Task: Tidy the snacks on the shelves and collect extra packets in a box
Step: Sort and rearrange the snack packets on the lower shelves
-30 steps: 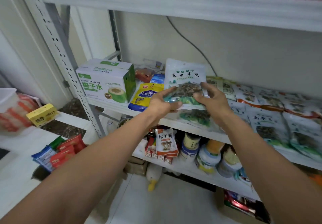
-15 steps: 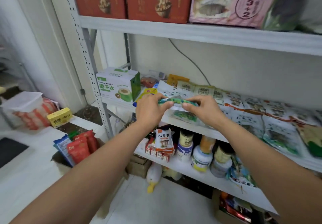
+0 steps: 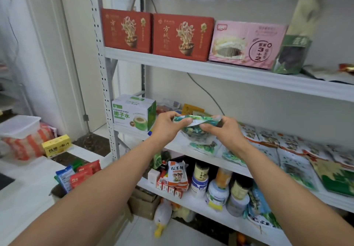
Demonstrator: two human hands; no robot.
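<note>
two hands, one pouch. left hand (image 3: 168,125) pinches the left end of the green-and-white pouch (image 3: 195,124), thumb on top, fingers curled under; right hand (image 3: 223,131) grips the right end the same way

pouch is held in the air just above the front of the middle shelf (image 3: 172,147), over a pile of like pouches (image 3: 203,144), right of the coconut water box (image 3: 132,113)

handling, as judged:
- it buckles between the hands, so soft film with no stiffness of its own
- probably light; dried contents could crumble if the belly is squeezed
- glossy skin, may slip from a fingertip pinch
- best hold is on the sealed edges or corners; support from below when laying it flat

collecting box (image 3: 56,193) with red and blue packets (image 3: 80,173) sits low left, well apart from both hands
</note>
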